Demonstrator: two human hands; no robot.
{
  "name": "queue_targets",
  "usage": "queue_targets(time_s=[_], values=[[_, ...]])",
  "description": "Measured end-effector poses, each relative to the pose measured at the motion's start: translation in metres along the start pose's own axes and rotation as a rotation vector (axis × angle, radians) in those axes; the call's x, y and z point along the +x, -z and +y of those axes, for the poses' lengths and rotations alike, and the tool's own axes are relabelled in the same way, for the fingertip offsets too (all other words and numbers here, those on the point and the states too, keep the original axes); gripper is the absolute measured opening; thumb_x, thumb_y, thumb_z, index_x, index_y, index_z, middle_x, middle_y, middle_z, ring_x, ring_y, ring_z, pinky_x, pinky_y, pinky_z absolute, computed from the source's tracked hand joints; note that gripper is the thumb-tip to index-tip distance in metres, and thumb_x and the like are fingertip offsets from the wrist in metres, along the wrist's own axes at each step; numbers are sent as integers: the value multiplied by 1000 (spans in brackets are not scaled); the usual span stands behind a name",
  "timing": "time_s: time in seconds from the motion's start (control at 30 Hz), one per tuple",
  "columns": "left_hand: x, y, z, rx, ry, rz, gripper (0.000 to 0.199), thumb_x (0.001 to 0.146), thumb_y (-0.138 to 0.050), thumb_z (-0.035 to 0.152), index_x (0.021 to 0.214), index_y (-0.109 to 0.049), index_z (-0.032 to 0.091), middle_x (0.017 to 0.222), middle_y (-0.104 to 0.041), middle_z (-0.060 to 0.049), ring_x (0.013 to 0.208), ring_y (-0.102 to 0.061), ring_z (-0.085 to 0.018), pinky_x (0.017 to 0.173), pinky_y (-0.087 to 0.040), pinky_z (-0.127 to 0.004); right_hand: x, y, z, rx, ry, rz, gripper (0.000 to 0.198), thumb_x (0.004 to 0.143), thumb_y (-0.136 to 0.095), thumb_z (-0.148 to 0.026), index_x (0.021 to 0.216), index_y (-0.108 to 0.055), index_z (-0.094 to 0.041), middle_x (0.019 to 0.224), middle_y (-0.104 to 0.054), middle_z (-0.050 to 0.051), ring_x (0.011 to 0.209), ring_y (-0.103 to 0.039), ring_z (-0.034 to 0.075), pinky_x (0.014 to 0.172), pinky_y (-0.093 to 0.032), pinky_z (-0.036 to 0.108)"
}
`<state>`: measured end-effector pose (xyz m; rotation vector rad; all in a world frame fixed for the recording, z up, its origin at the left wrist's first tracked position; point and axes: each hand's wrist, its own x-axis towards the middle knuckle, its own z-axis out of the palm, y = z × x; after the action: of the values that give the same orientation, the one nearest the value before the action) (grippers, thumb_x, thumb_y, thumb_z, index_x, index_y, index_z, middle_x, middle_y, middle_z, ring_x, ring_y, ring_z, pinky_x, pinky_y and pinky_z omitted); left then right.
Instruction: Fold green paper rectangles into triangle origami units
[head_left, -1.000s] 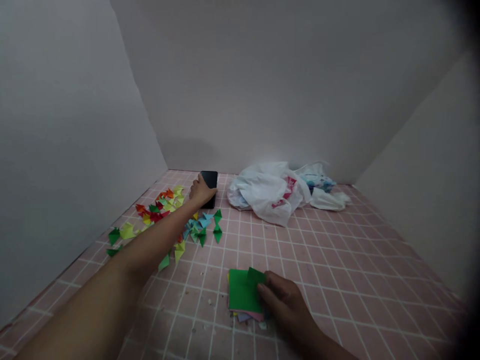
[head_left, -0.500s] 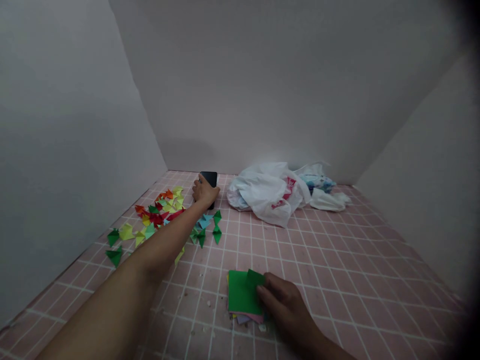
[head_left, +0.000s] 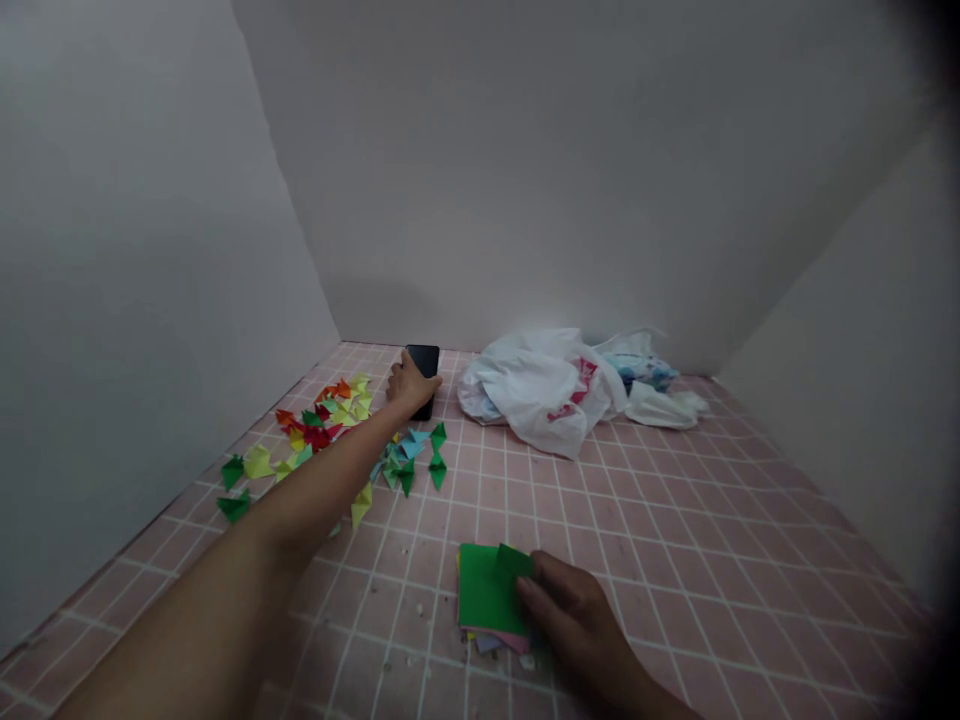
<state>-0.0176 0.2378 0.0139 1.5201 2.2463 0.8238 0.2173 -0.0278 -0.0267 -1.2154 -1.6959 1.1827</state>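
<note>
My left hand (head_left: 408, 386) reaches far forward and grips a dark smartphone (head_left: 424, 358) across its width, thumb at the right edge and fingers at the left. The phone lies on the tiled surface close to the back wall. Near the front, my right hand (head_left: 574, 608) pinches a small piece of green paper (head_left: 514, 567) between thumb and fingers. That piece is over the corner of a stack of square coloured paper (head_left: 480, 600), green on top, with pink, lilac and yellow edges showing below. My left forearm hides part of the folded paper pieces (head_left: 319, 437).
Folded pieces in red, orange, yellow, green and blue lie scattered on the pink tiled surface (head_left: 637, 560) at the left. A crumpled white plastic bag (head_left: 536, 385) rests by the back wall, with a blue and white packet (head_left: 641, 368) beside it. Walls enclose the left, back and right.
The view has shifted slightly, so everything sits a little farther right and lower. Both hands keep their holds, and the phone, paper stack and bag stay in place.
</note>
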Motion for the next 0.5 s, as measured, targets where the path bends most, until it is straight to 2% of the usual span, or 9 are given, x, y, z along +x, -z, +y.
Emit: queue_targets(time_s=[0.13, 0.27, 0.4, 0.5], values=[[13, 26, -26, -111, -45, -99, 76, 77, -80, 38, 144, -49, 19, 138, -65, -20, 130, -60, -36, 100, -49, -39, 0, 0, 0, 21, 7, -2, 37, 95, -48, -42, 65, -45, -21, 64, -47, 0, 60, -45, 14, 55, -35, 27], [22, 47, -46, -215, -35, -204, 69, 68, -87, 35, 130, -62, 17, 118, -76, -16, 116, -68, -36, 87, -54, -36, 1, 0, -1, 15, 8, -1, 35, 94, -50, -40, 65, -46, -21, 64, -46, -1, 59, -45, 14, 55, -35, 27], [25, 55, -50, -289, -9, -319, 51, 63, -91, 31, 108, -75, 16, 92, -80, -10, 96, -74, -33, 74, -56, -33, 1, 0, -4, 11, 16, -3, 35, 95, -49, -40, 65, -47, -21, 63, -47, -1, 58, -45, 14, 55, -36, 27], [29, 54, -44, -311, 26, -362, 34, 68, -90, 32, 94, -77, 16, 82, -78, -7, 90, -74, -31, 71, -56, -32, 1, 1, -4, 10, 8, -1, 36, 95, -50, -41, 66, -48, -21, 64, -47, -1, 59, -45, 14, 56, -37, 26]])
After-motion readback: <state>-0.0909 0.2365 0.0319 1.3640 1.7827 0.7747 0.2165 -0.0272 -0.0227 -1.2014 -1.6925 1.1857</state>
